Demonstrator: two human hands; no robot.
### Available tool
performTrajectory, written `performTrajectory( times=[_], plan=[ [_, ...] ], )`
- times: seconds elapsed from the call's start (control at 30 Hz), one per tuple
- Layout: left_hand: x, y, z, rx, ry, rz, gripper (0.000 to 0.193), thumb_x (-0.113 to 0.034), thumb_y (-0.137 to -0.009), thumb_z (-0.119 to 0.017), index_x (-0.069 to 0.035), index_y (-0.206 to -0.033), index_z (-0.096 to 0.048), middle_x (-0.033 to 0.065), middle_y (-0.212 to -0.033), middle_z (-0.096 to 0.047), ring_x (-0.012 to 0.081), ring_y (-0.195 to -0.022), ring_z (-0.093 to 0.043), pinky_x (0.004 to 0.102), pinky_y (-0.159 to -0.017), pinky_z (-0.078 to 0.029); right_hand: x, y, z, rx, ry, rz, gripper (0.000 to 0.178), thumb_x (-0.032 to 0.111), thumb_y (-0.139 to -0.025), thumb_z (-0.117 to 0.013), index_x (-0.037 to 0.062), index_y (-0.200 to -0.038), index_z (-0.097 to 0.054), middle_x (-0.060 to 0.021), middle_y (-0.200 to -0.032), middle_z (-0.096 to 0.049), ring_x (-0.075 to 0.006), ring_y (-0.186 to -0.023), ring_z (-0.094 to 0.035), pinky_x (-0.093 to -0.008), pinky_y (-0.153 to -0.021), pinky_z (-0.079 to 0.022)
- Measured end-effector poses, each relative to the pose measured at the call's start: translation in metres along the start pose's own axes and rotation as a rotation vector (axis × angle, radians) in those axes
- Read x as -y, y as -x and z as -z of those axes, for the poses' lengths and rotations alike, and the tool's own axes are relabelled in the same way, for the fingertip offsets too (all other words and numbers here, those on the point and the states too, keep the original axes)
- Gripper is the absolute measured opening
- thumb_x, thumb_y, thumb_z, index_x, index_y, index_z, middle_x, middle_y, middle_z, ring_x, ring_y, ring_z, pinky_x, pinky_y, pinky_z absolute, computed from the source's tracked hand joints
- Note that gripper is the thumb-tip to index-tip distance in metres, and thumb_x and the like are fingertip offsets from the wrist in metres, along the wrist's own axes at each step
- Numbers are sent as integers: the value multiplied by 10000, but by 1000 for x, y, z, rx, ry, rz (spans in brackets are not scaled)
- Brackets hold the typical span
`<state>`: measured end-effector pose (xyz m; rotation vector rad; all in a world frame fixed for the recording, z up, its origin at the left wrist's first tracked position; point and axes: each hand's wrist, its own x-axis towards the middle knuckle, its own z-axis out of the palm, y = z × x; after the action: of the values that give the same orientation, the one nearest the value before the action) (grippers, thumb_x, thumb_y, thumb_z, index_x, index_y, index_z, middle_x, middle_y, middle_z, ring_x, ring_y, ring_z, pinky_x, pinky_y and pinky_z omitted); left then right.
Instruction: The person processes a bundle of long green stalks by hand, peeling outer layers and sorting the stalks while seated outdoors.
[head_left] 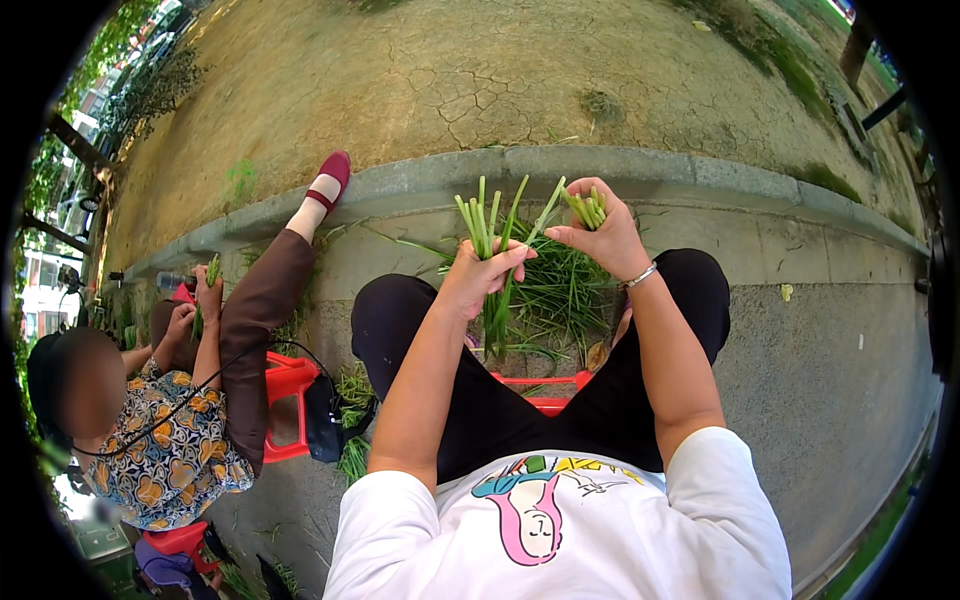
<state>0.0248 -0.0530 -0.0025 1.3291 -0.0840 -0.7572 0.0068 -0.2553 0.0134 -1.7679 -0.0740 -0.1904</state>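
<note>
My left hand (475, 280) is closed around a loose bundle of green vegetable stalks (478, 222), their pale cut ends pointing up and away from me. Leafy parts hang below that fist. A single stalk (546, 208) slants up from the left fingertips toward my right hand (617, 240). In the right hand is a second, tighter bunch of stalks (587, 210). Its thumb reaches toward the slanting stalk; I cannot tell whether they touch. Beneath both hands, a heap of long green leaves (565, 295) lies on the ground between my knees.
A stone kerb (620, 172) runs across ahead, with cracked bare earth (470, 90) beyond. To my left, another person (175, 440) sits by a red plastic stool (288, 400), holding greens (207, 290). Part of a red stool (545, 403) shows between my legs. Scattered leaves (352, 400) lie on the pavement.
</note>
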Motion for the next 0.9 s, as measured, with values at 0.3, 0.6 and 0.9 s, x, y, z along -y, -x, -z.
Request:
performTrajectory(
  times=[0.3,0.6,0.9],
  plan=[
    [0,0,-10,-130,-63,-39,136,-125,-778,-652,-16,-855,-625,42,-634,-600,23,-427,-386,174,-385,-253,-5,2,-4,112,-28,-70,161,138,-767,-691,15,-759,-588,54,-599,-463,-30,-550,-402,-207,-486,-335],
    [5,-2,-5,-241,-140,-150,123,-130,-751,-678,-28,-804,-635,27,-618,-605,33,-445,-420,185,-397,-296,5,-1,20,-8,-612,-264,89,76,-771,-641,13,-771,-578,21,-528,-464,-68,-435,-413,-224,-416,-325],
    [10,-4,-2,-295,-212,-230,116,-123,-751,-670,-25,-803,-636,28,-616,-607,41,-460,-450,188,-400,-310,4,-4,38,-105,-613,-226,103,90,-768,-629,49,-722,-547,33,-500,-422,-68,-410,-382,-231,-424,-345]
  ],
)
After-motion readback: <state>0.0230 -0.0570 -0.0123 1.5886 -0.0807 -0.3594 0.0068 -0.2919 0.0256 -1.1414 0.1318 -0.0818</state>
